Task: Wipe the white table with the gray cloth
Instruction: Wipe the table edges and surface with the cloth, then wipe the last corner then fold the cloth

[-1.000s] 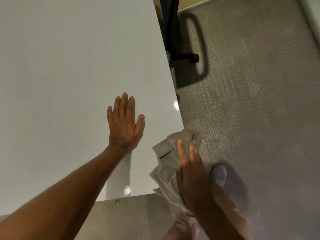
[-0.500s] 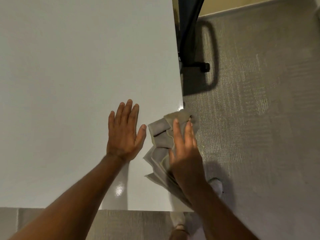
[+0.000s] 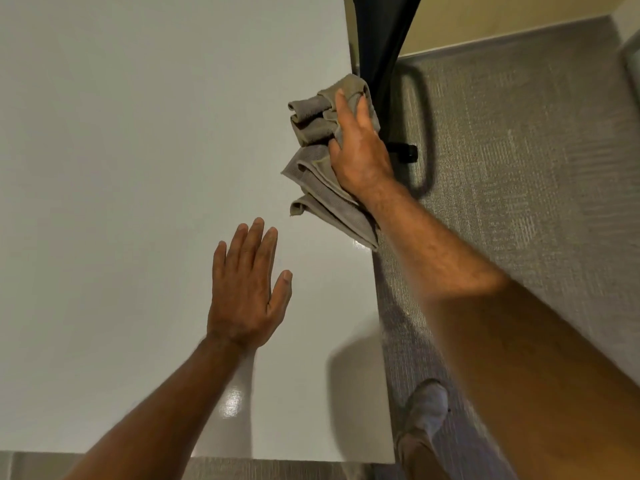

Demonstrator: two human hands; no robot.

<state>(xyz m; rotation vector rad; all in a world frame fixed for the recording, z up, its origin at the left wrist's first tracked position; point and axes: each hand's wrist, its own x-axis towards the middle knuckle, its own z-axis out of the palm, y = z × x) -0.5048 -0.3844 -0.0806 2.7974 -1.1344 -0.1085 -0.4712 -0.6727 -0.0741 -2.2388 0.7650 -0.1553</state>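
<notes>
The left hand [image 3: 246,289] lies flat on the table [image 3: 138,168], palm down, fingers extended away from the person. The cloth [image 3: 318,161] lies on the table ahead of the left hand and to its right, at the table's right edge; part of the cloth overhangs that edge. The right hand [image 3: 358,150] rests on top of the cloth, covering its right portion. The 2 hands are apart. A chair base [image 3: 403,152] stands on the floor [image 3: 519,168] just right of the right hand, beyond the table edge. A shoe [image 3: 427,407] is on the floor below the right forearm, right of the table's near corner.
</notes>
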